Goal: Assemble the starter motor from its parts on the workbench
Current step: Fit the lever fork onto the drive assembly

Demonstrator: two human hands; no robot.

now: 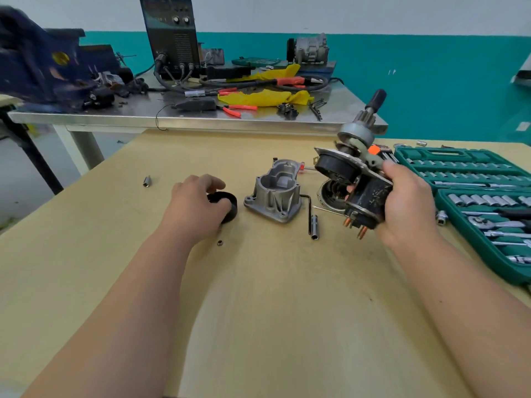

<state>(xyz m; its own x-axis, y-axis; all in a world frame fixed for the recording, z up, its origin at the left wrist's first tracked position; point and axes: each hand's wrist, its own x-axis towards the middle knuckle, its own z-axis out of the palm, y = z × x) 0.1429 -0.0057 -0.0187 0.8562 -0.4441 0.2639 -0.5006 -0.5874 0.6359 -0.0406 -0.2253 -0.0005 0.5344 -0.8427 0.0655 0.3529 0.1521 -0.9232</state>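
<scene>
Head view: both hands on parts, nose housing waiting between them.

Right hand [408, 202] has its fingers wrapped tight round the black solenoid body of the drive sub-assembly [359, 179], lifted clear of the workbench [258, 311] near its right edge. The pinion shaft points up and away and the copper terminals point down, likely tilted for lining up. Left hand [198, 205] curls fingers and thumb over the black cup [228, 206], which is sitting left of centre, probably about to be picked up. The grey nose housing [275, 191] stands on its flange at mid-surface, mouth up to receive the shaft. The socket case [459, 168] lies open along the right edge, within reach.
</scene>
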